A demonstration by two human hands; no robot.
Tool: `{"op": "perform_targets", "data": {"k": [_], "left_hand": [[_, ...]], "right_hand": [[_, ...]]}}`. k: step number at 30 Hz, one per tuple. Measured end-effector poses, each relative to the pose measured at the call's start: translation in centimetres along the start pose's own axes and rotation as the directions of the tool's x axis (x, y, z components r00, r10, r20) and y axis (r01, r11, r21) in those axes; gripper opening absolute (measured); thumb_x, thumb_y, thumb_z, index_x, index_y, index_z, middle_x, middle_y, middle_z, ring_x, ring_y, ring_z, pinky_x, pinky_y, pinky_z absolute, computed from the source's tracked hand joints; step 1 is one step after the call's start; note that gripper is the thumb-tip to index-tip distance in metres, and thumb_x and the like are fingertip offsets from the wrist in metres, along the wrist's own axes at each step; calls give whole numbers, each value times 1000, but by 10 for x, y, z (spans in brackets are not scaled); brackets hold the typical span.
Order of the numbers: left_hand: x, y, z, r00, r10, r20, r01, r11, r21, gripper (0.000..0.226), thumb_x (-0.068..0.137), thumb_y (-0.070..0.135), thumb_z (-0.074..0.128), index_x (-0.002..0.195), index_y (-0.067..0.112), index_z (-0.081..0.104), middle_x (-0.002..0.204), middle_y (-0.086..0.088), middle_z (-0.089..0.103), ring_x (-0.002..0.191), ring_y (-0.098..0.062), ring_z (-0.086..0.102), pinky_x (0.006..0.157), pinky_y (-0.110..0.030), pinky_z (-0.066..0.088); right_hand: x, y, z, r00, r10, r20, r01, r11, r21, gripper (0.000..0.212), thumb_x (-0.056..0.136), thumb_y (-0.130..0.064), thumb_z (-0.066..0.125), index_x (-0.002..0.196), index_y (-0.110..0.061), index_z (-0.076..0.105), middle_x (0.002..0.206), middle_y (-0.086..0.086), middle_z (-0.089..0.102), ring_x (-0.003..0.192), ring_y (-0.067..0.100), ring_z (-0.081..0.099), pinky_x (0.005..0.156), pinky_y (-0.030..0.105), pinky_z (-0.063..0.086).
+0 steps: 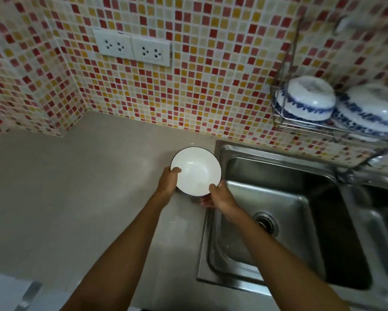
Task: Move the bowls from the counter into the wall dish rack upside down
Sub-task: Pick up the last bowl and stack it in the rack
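White bowl point(195, 171), dark-rimmed, upright, at centre frame over the grey counter point(76, 187) beside the steel sink point(278, 198). Left hand point(169, 181) grips its left rim, thumb inside; right hand point(221, 197) clasps the lower right rim. Wire wall rack point(300, 125), upper right, carries two blue-patterned bowls point(306, 98) upside down.
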State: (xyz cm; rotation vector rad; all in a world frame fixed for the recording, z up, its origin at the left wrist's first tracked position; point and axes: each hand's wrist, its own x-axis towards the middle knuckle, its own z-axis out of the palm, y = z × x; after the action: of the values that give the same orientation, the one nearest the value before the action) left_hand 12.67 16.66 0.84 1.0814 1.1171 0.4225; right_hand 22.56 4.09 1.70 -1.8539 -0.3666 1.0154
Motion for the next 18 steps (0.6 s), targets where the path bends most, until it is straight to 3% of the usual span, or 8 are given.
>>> {"op": "perform_targets", "data": {"k": [4, 6, 9, 12, 14, 18], "left_hand": [[-38, 1, 52, 994, 42, 99, -48, 997, 66, 46, 92, 49, 46, 131, 23, 47, 117, -4, 59, 103, -29, 60, 77, -42, 58], [-56, 1, 77, 986, 65, 153, -79, 993, 85, 46, 92, 56, 40, 128, 30, 45, 117, -2, 59, 101, -26, 61, 79, -43, 59], [-76, -5, 109, 970, 103, 219, -122, 990, 74, 52, 86, 68, 36, 124, 34, 48, 123, -3, 62, 104, -25, 63, 89, -48, 56], [-92, -11, 142, 956, 126, 264, -141, 989, 37, 58, 86, 70, 30, 125, 33, 51, 122, -3, 64, 105, -25, 64, 89, -47, 55], [-103, -11, 161, 959, 138, 247, -150, 988, 30, 53, 88, 69, 28, 119, 33, 52, 122, -2, 63, 108, -25, 63, 93, -49, 53], [-118, -15, 197, 959, 206, 196, -222, 973, 64, 52, 87, 70, 28, 120, 37, 51, 123, -2, 62, 107, -21, 62, 94, -47, 53]], "right_hand": [[-26, 12, -52, 999, 7, -41, -7, 1000, -10, 40, 94, -9, 32, 134, -14, 31, 98, 20, 64, 54, 21, 61, 47, 25, 54], [-35, 19, -80, 998, 1, -66, -2, 1000, -8, 40, 94, -9, 32, 134, -14, 31, 97, 21, 64, 55, 21, 61, 50, 26, 56], [-46, 31, -117, 996, -25, -87, 24, 1000, -3, 38, 92, -10, 34, 130, -15, 34, 93, 21, 67, 56, 23, 63, 66, 42, 59], [-56, 39, -154, 994, -51, -100, 50, 999, -14, 33, 92, -11, 36, 124, -18, 36, 84, 17, 69, 60, 25, 65, 73, 50, 59], [-61, 41, -173, 993, -63, -98, 60, 998, -30, 28, 93, -12, 36, 120, -18, 37, 81, 14, 68, 60, 25, 66, 72, 48, 58], [-67, 45, -212, 994, -85, -71, 83, 996, -33, 32, 94, -10, 40, 125, -15, 40, 87, 10, 67, 61, 21, 67, 57, 28, 59]]}}
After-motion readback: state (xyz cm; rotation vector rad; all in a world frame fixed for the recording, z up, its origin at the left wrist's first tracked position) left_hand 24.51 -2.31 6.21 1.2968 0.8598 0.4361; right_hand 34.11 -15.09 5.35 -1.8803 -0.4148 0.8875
